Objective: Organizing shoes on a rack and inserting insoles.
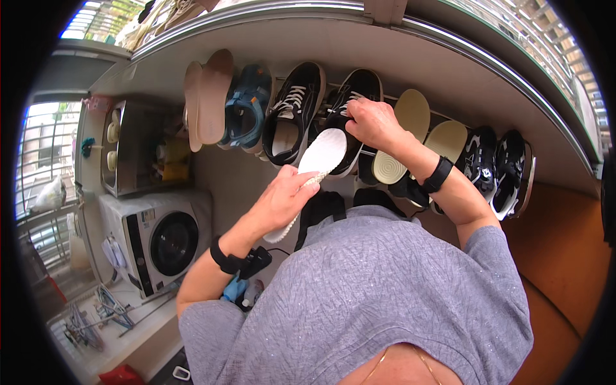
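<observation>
My left hand [286,195] grips a white shoe insole [323,151] with a bumpy edge, its front end over the opening of a black sneaker with white laces [360,86]. My right hand [373,122] is on that sneaker near its laces and tongue, fingers curled; whether they pinch the tongue or a lace cannot be told. To the left stands the matching black sneaker [296,113], with a pale insole inside. Cream insoles [414,113] lean right of my right hand, and beige insoles [216,96] stand at the row's left end.
The footwear rests on a metal rack [531,178] along the wall, with blue shoes [248,106] and black-and-white shoes [481,161]. A front-loading washing machine [173,243] is at left, below a metal cabinet [118,144]. Clothes hangers [113,308] lie lower left. Orange-brown panels [558,240] stand at right.
</observation>
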Tool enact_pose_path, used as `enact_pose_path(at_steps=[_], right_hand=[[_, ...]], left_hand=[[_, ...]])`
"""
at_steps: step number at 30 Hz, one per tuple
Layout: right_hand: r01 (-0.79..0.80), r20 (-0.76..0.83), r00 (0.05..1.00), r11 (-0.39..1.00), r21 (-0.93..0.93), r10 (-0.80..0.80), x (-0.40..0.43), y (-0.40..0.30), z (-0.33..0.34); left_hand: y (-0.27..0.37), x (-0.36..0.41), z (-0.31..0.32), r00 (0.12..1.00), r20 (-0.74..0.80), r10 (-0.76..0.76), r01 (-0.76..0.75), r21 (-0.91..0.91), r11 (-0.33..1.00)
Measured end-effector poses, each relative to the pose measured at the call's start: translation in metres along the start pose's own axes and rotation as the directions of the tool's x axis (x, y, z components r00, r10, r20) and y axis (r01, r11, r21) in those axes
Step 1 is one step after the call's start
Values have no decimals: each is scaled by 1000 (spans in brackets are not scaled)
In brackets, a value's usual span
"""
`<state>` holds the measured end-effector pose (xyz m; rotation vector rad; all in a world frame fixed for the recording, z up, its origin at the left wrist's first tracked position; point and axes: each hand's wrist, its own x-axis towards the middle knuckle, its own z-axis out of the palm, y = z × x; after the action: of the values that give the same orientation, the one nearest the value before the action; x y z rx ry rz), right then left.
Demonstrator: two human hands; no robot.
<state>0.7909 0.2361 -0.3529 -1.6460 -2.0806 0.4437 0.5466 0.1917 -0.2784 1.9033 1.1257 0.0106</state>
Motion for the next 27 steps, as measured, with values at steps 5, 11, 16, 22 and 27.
enact_pose_path(at_steps=[5, 11, 16, 22, 27], right_hand=[[-3, 60, 998, 998, 67, -1, 4, 1, -1], [25, 42, 999, 996, 80, -28, 8, 3, 2], [2, 83, 996, 993, 121, -12, 4, 8, -5], [-32, 51, 998, 992, 122, 26, 5, 4, 0], [-72, 11, 997, 966, 247, 71, 3, 9, 6]], left_hand=[[29, 33, -21, 918, 301, -258, 257, 41, 965], [28, 67, 1, 993, 87, -75, 41, 342, 939], [34, 81, 24, 998, -21, -67, 69, 442, 894], [14, 104, 59, 943, -294, 159, 39, 570, 820], [-4, 115, 78, 848, -439, 296, -24, 527, 849]])
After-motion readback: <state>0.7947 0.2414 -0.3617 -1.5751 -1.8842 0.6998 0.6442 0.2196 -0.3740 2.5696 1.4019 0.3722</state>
